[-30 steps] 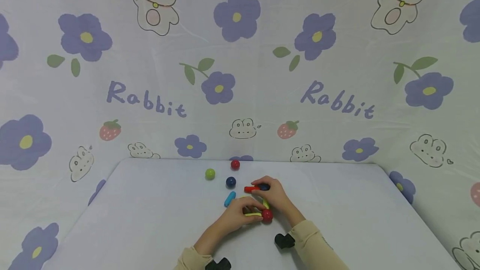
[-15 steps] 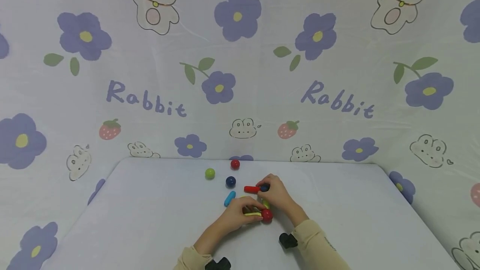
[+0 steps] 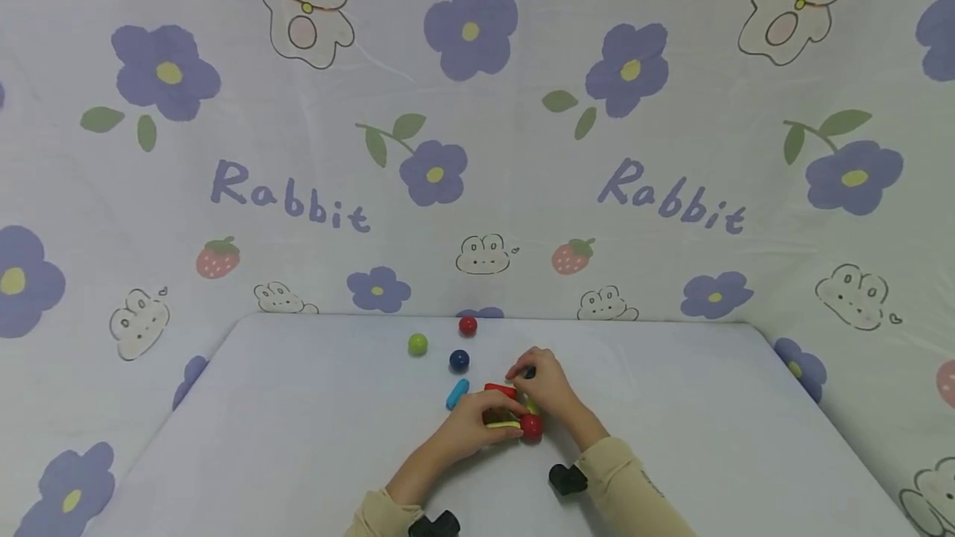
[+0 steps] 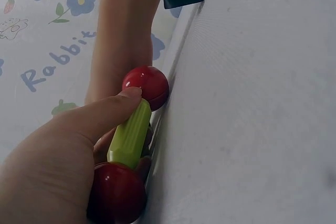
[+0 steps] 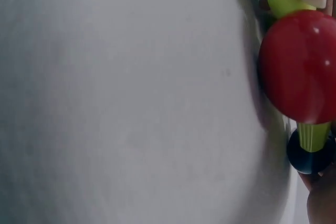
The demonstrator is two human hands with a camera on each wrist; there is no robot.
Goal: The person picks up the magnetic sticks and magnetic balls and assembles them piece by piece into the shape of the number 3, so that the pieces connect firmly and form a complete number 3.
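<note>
My left hand (image 3: 470,428) grips a yellow-green rod (image 4: 128,137) between two red balls. The thumb tip touches the far red ball (image 4: 147,87); the near red ball (image 4: 115,195) sits by the palm, hidden in the head view. From the red ball (image 3: 531,428) beside my left fingertips, a second yellow-green rod (image 5: 313,137) runs to a dark blue ball (image 5: 310,153). My right hand (image 3: 550,388) holds that dark blue ball with its fingers, which cover most of it in the head view. A red rod (image 3: 500,390) lies between the hands, its near side partly behind the left hand.
Beyond the hands on the white table (image 3: 298,421) are a light blue rod (image 3: 458,394), a loose dark blue ball (image 3: 458,360), a green ball (image 3: 418,344) and a red ball (image 3: 467,326). A patterned cloth (image 3: 522,272) hangs behind the table.
The red rod's end has come away from the right fingers and the rod has shifted nearer to me, tilting. The right hand has moved only slightly; the left hand has stayed put.
</note>
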